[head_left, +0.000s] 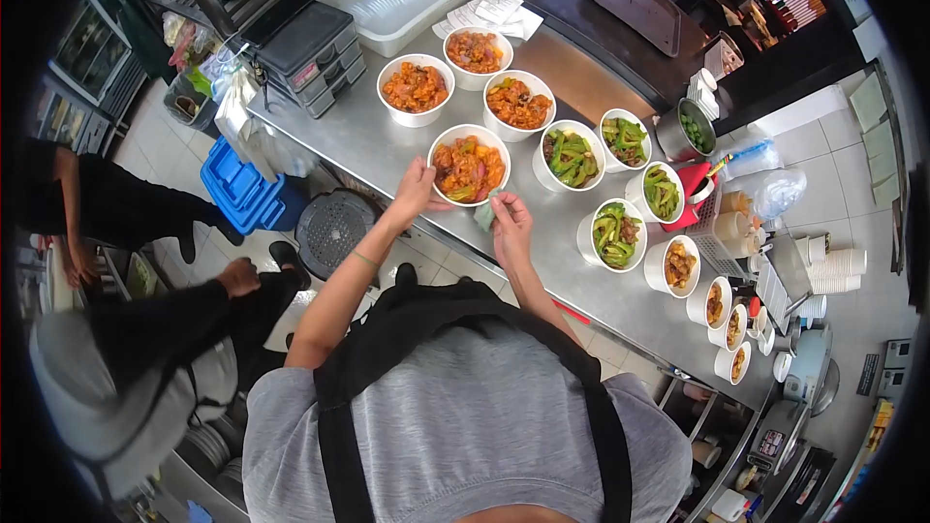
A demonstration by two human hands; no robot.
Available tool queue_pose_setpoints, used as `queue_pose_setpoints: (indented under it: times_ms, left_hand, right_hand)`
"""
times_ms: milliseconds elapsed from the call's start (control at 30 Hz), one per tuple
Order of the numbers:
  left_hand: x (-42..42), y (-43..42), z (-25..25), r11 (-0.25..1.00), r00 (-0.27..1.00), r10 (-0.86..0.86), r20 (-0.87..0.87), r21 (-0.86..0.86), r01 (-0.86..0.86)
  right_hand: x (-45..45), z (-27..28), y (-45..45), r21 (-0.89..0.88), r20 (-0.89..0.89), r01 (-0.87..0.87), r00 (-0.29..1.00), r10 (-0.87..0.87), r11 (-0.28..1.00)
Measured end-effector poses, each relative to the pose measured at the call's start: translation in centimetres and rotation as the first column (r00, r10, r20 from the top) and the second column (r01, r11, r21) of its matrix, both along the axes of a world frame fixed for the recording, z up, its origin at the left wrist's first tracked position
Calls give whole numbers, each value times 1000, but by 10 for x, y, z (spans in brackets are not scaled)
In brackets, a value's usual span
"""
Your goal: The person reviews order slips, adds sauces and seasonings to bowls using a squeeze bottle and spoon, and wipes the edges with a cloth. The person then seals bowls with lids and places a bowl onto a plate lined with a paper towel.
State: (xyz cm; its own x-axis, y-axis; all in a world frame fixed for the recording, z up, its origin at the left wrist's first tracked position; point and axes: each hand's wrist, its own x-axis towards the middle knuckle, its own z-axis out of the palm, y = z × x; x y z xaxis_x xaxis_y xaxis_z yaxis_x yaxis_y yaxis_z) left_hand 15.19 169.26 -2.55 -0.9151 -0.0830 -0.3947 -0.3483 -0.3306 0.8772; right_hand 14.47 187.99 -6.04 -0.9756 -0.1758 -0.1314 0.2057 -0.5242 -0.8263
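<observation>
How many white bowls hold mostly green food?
4, all right of the right hand: leftmost bowl, farthest bowl, rightmost bowl, nearest bowl of the group. No others seem hidden.

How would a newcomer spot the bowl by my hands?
On the steel counter, near the dark drawer unit, find four white bowls of orange-red food. Choose the bowl nearest the front edge; unlike its neighbours, it has your left hand against its side.

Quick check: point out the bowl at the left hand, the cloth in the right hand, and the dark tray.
Bowl [469,129]: head view, white inner wall, far side.
Cloth [484,218]: head view, middle of the fabric.
Dark tray [635,10]: head view, bare middle.
</observation>
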Motion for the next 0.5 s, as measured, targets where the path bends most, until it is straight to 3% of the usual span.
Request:
queue_pose_setpoints:
  times_ms: [100, 167, 200, 233, 300, 367, 400, 500]
  left_hand:
    - [4, 24, -3, 991, 998, 66, 6, 113, -66]
    - [4, 37, -14, 994, 998, 60, -22, 94, -57]
    - [5, 39, -22, 994, 993, -91, -70, 57, 95]
    - [4, 45, -42, 983, 991, -104, -85, -157, 90]
    - [16, 48, -12, 996, 995, -92, 28, 17, 92]
    - [31, 42, -13, 987, 979, -153, -137, 33, 159]
    - [39, 44, -9, 983, 936, -167, -309, 20, 182]
    - [47, 44, -10, 874, 766, -463, -446, -371, 312]
  right_hand:
    - [-2, 8, 0, -55, 21, -18, 1000, 19, 998]
    - [-3, 10, 2, -92, 63, -133, 988, 139, 987]
    - [-1, 10, 1, -106, 69, -195, 977, 203, 975]
    - [0, 9, 1, -122, 74, -256, 961, 266, 959]
    - [-2, 8, 3, -167, 109, -253, 956, 273, 953]
    - [2, 44, 5, -205, 194, -173, 958, 213, 963]
    - [4, 58, 7, -205, 221, -159, 954, 204, 966]
    - [7, 72, 30, -204, 256, -171, 941, 221, 964]
